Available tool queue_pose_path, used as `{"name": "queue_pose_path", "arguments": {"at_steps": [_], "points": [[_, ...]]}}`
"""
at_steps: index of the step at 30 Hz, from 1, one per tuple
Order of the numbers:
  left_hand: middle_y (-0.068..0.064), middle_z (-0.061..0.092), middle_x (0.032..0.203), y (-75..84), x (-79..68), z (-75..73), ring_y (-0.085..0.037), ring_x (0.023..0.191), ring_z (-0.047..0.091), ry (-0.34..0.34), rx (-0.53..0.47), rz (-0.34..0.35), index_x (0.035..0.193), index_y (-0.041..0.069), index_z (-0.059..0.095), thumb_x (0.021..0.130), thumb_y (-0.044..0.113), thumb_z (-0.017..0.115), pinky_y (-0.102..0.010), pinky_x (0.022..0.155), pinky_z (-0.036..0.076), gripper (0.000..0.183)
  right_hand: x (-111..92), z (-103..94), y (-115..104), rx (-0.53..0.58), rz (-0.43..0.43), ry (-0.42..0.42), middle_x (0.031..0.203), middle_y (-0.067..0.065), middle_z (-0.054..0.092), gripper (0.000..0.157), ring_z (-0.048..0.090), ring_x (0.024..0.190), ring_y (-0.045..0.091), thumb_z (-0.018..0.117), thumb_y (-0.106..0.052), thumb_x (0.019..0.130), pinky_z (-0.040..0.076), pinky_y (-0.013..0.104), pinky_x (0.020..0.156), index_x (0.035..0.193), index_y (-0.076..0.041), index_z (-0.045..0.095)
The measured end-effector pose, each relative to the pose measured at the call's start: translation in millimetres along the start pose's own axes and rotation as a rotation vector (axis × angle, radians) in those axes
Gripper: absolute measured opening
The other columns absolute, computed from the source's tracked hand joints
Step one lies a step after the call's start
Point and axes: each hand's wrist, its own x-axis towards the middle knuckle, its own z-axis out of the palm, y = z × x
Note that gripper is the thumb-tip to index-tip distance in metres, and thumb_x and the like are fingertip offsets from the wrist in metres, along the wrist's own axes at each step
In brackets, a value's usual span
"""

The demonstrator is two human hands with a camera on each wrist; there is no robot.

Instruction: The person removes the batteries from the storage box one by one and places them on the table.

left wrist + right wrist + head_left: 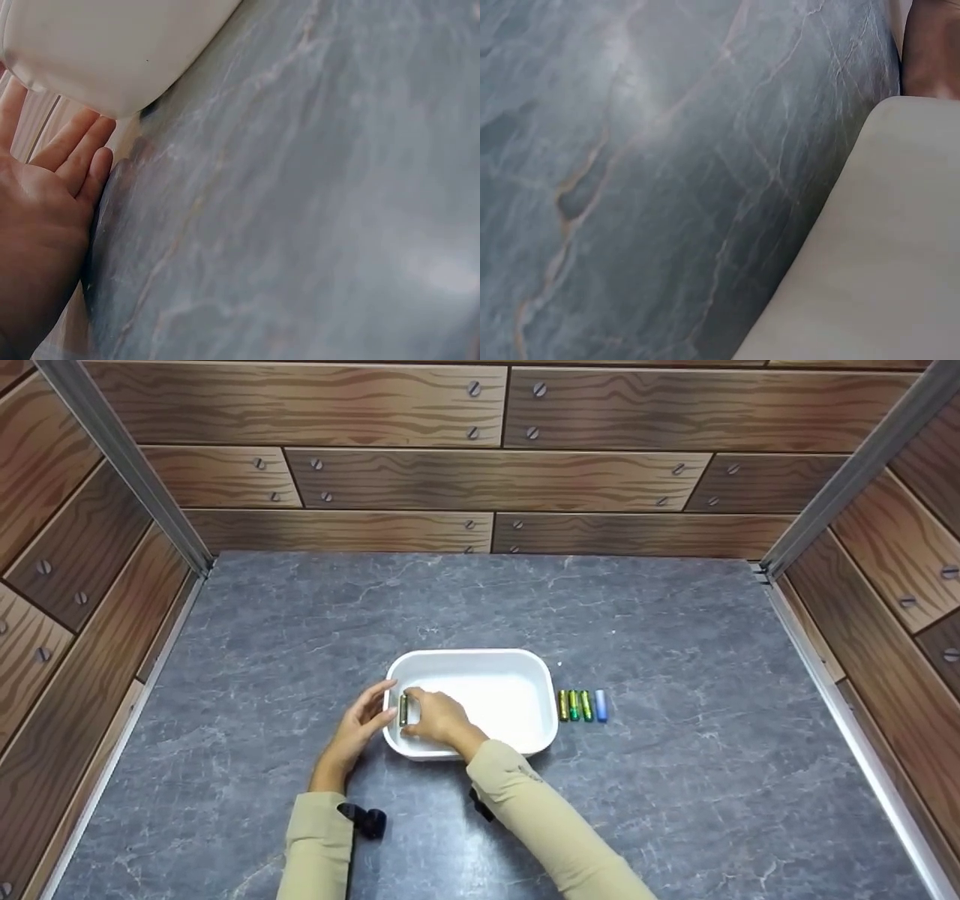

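A white rectangular tub (487, 658) stands on the grey marbled tabletop. Inside its left end, one gold-coloured battery (403, 710) lies lengthwise along the short wall. My right hand (441, 715) reaches in over the near rim and pinches this battery between thumb and fingertips at its two ends. Outside the tub, my left hand (362, 724) touches the left rim with fingers spread. The left wrist view shows the left hand (45, 202) with fairly straight fingers against the tub's outer wall (120, 52). In the right wrist view, the tub's wall (885, 247) hides the right fingers.
Just right of the tub, three green-and-gold batteries (575, 706) and a blue battery (601, 706) stand in a side-by-side row. Wood-patterned panels (495, 480) enclose the tabletop (675, 660) at the back and sides. Metal posts (847, 472) mark the corners.
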Motion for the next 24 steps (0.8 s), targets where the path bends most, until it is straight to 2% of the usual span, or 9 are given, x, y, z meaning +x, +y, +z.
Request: {"name": "queue_pose_path", "arguments": {"at_steps": [9, 24], "points": [[-0.025, 0.042, 0.148, -0.3, 0.7, 0.7, -0.029, 0.137, 0.043, 0.004, 0.004, -0.006, 0.142, -0.003, 0.04, 0.092, 0.0, 0.057, -0.013, 0.099, 0.041, 0.053, -1.2, 0.4, -1.3, 0.005, -0.019, 0.016, 0.112, 0.014, 0.071, 0.053, 0.068, 0.103, 0.032, 0.077, -0.024, 0.079, 0.053, 0.043, 0.087, 0.127, -0.012, 0.057], [-0.024, 0.041, 0.149, 0.9, -1.0, -0.5, -0.035, 0.14, 0.039, -0.002, -0.006, 0.004, 0.143, -0.002, 0.04, 0.092, 0.0, 0.057, -0.013, 0.1, 0.04, 0.053, 0.1, -1.1, -2.3, 0.002, -0.027, -0.022, 0.114, 0.012, 0.071, 0.053, 0.067, 0.105, 0.031, 0.077, -0.022, 0.079, 0.053, 0.043, 0.088, 0.128, -0.014, 0.056]]}}
